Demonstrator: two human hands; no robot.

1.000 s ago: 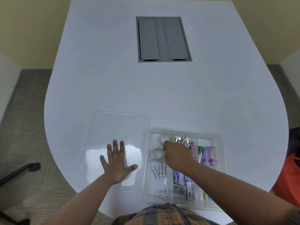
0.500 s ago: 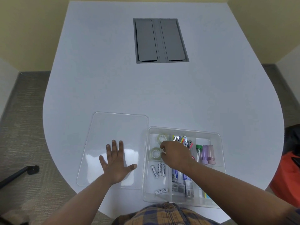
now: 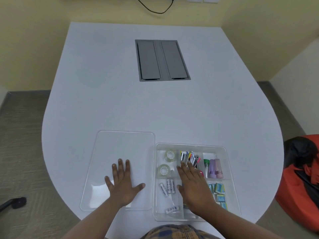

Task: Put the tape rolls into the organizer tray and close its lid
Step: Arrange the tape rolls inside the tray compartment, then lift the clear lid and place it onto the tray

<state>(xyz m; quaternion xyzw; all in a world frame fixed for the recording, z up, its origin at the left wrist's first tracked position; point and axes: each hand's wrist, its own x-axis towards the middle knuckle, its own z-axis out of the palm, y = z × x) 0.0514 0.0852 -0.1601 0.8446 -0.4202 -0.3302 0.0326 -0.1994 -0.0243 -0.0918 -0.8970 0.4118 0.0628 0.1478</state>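
- Shirt (image 3: 172, 232): plaid cloth at the nearest edge of the view, between the two forearms.
- Tray (image 3: 233, 183): clear, divided, open, on the bench (image 3: 120, 92) at its near edge, to the right.
- Battery (image 3: 172, 209): one lies alone in the near-left compartment; three more batteries (image 3: 168, 187) lie side by side just beyond it.
- Right hand (image 3: 195, 187): flat, palm down, fingers straight, over the middle of the tray. Grip released; it holds nothing.
- Packets (image 3: 218, 192): small teal ones in the near-right compartment, partly hidden by the right hand.
- Left hand (image 3: 123, 185): flat, fingers spread, pressed on the lid (image 3: 124, 147). Grip released.
- Lid: clear, flat on the bench, just left of the tray, edges near or touching; I cannot tell which.
- Near roll (image 3: 163, 170) and far roll (image 3: 170, 155): both clear tape, both in the far-left compartment, apart from the right hand.
- Clips (image 3: 189, 157): a mixed bundle in the far-middle compartment, at the right fingertips.
- Tubes (image 3: 213, 168): green, purple and pink, in the far-right compartment.
- Hatch (image 3: 162, 60): grey, two flaps, set in the bench further off.
- Cable (image 3: 153, 9): black, hanging on the far wall.
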